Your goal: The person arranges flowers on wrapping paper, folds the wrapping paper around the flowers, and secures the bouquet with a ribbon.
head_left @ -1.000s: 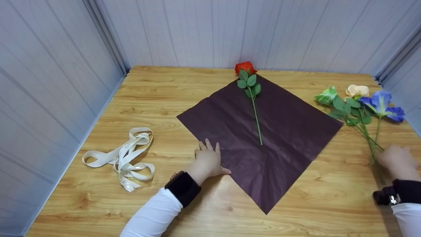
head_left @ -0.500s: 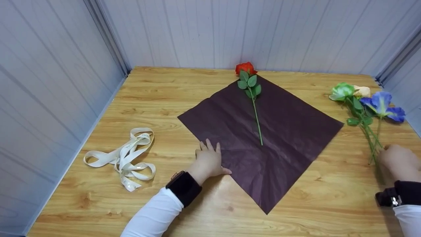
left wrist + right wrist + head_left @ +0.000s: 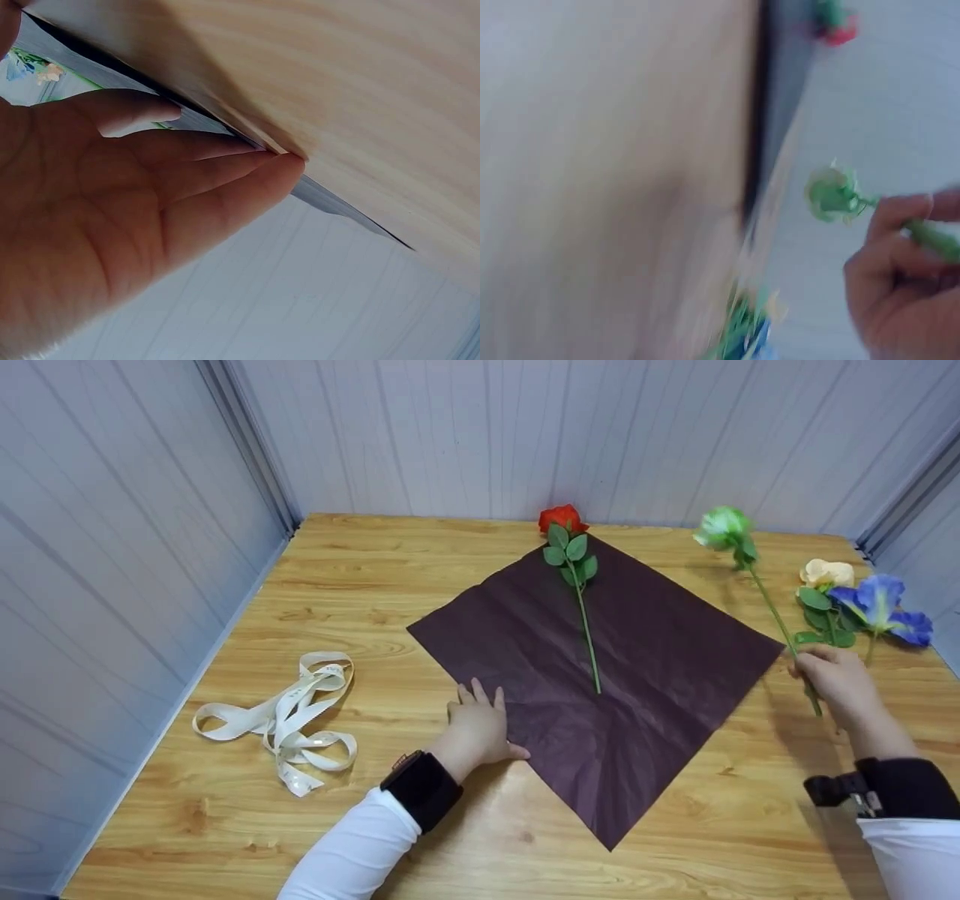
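Note:
A dark purple sheet of wrapping paper [image 3: 660, 637] lies diamond-wise on the wooden table, lightly creased. My left hand [image 3: 478, 727] rests on its lower left edge with the fingers spread; in the left wrist view the fingertips [image 3: 289, 166] touch that edge. On the paper lies a red rose [image 3: 562, 520], bloom at the far corner, stem toward me. My right hand [image 3: 836, 682] pinches the stem of a green-and-white artificial flower [image 3: 724, 529], lifted off the table near the paper's right corner. The right wrist view is blurred, but the green bloom [image 3: 831, 193] shows beyond the curled fingers.
A cream rose [image 3: 825, 573] and a blue-purple flower [image 3: 879, 604] lie at the table's right side. A loose heap of cream ribbon [image 3: 289, 720] sits at the left. Pale panel walls [image 3: 450, 435] stand behind and at both sides.
My right hand has picked the green flower out of the bunch at the right, raised it and carried it left toward the paper. My left hand has stayed in place.

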{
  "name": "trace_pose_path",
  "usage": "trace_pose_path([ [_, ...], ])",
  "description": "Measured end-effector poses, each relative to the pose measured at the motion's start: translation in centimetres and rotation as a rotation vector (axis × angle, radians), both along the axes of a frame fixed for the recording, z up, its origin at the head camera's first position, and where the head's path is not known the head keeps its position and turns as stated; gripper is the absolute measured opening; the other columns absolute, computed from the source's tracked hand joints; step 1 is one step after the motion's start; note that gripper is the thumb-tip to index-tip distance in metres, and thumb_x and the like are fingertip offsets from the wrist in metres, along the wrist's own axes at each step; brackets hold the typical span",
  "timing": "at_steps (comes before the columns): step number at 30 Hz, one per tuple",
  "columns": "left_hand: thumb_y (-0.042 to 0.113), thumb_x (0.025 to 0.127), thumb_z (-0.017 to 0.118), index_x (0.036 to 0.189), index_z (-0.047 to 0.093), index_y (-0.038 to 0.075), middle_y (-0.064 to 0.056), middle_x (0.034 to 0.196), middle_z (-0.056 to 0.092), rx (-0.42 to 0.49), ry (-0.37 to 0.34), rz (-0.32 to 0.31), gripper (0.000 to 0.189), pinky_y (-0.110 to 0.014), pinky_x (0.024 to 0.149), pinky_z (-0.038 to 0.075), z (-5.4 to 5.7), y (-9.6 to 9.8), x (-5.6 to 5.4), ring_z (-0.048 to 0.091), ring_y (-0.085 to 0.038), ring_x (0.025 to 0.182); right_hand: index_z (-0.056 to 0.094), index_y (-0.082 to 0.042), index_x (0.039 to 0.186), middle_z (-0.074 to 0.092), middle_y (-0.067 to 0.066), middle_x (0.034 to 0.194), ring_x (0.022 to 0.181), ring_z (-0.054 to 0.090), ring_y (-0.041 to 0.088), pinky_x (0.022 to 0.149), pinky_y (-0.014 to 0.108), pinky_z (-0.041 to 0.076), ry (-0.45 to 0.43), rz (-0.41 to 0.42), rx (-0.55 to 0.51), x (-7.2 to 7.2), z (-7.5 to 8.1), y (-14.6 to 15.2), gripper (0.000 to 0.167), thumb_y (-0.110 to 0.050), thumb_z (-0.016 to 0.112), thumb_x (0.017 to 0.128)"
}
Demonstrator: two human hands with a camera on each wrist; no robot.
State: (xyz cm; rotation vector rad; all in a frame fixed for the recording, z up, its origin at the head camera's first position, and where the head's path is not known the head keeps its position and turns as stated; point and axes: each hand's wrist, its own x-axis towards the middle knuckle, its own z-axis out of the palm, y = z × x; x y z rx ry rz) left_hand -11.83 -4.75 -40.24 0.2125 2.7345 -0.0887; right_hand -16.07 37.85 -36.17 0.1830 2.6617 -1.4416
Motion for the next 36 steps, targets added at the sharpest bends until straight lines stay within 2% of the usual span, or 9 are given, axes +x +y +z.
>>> trace_pose_path([
  [2,0.074,0.074,0.057,0.152,0.019,0.01,-0.027,0.154,0.016,0.0,-0.006,-0.004,0.107,-0.051,0.103,0.037,0.1,0.1,-0.1,0.021,-0.045,0.14,0.052,-0.017,0.118,0.053,-0.016,0.071,0.062,0.044,0.0,0.051,0.016,0.037,0.035,0.039,-0.246,-0.4,-0.2,-1.3,0.022,-0.016,0.043,0.098],
  [5,0.074,0.074,0.057,0.152,0.019,0.011,-0.027,0.154,0.016,-0.003,-0.008,-0.005,0.107,-0.051,0.104,0.036,0.2,0.1,-0.2,0.021,-0.045,0.14,0.053,-0.028,0.107,0.045,-0.009,0.062,0.05,0.037,0.002,0.043,0.018,0.028,0.074,0.101,-0.459,-1.3,-0.7,-3.8,0.015,-0.017,0.045,0.1],
  [8,0.074,0.074,0.057,0.152,0.02,0.011,-0.027,0.153,0.017,-0.007,0.0,-0.004,0.107,-0.051,0.103,0.037,0.2,0.2,-0.3,0.022,-0.045,0.14,0.059,-0.027,0.093,0.04,-0.01,0.055,0.044,0.034,0.001,0.04,0.019,0.027,0.144,0.067,-0.353,-2.3,-1.0,-7.1,0.019,-0.024,0.041,0.102],
  [11,0.074,0.074,0.057,0.152,0.02,0.011,-0.027,0.153,0.017,-0.007,0.003,-0.009,0.107,-0.051,0.103,0.037,0.1,0.3,-0.4,0.023,-0.045,0.14,0.058,-0.021,0.077,0.041,-0.012,0.05,0.04,0.035,0.001,0.039,0.018,0.031,0.194,-0.072,-0.241,-3.3,-1.0,-10.6,0.028,-0.02,0.041,0.1],
  [16,0.074,0.074,0.056,0.152,0.017,0.012,-0.026,0.154,0.015,-0.013,-0.018,-0.012,0.107,-0.05,0.104,0.035,0.1,0.8,-0.7,0.02,-0.043,0.141,0.052,-0.002,0.089,0.044,-0.008,0.058,0.044,0.036,0.001,0.042,0.017,0.034,0.193,-0.146,-0.273,-4.9,-1.2,-15.5,0.021,-0.013,0.036,0.099],
  [21,0.075,0.074,0.055,0.152,0.017,0.013,-0.025,0.155,0.015,-0.023,-0.014,-0.016,0.107,-0.05,0.103,0.036,0.0,1.1,-0.9,0.02,-0.042,0.141,0.051,0.006,0.105,0.051,0.0,0.072,0.051,0.044,0.004,0.052,0.02,0.039,0.114,-0.03,0.027,-6.4,-1.9,-18.2,0.028,-0.018,0.037,0.101],
  [27,0.074,0.073,0.057,0.152,0.019,0.011,-0.027,0.154,0.017,0.0,-0.001,-0.012,0.107,-0.051,0.104,0.036,-0.5,0.8,-0.5,0.021,-0.044,0.14,0.059,0.006,0.09,0.058,0.007,0.064,0.055,0.056,0.019,0.062,0.032,0.047,0.059,0.145,0.443,-7.6,-4.1,-19.1,0.024,-0.014,0.048,0.097],
  [32,0.074,0.073,0.057,0.151,0.021,0.011,-0.027,0.153,0.018,0.008,0.011,-0.017,0.106,-0.051,0.103,0.037,-0.6,0.8,-0.5,0.023,-0.045,0.139,0.054,0.001,0.077,0.058,0.013,0.072,0.072,0.058,0.031,0.071,0.04,0.047,0.025,0.248,0.58,-7.3,-4.7,-19.2,0.022,-0.014,0.053,0.093],
  [36,0.073,0.073,0.057,0.151,0.021,0.01,-0.027,0.153,0.018,0.017,0.014,-0.017,0.107,-0.052,0.103,0.036,-0.4,0.7,-0.6,0.023,-0.045,0.139,0.054,0.0,0.086,0.06,0.018,0.085,0.079,0.057,0.032,0.073,0.043,0.046,0.004,0.259,0.623,-7.0,-4.4,-19.3,0.024,-0.023,0.053,0.094],
])
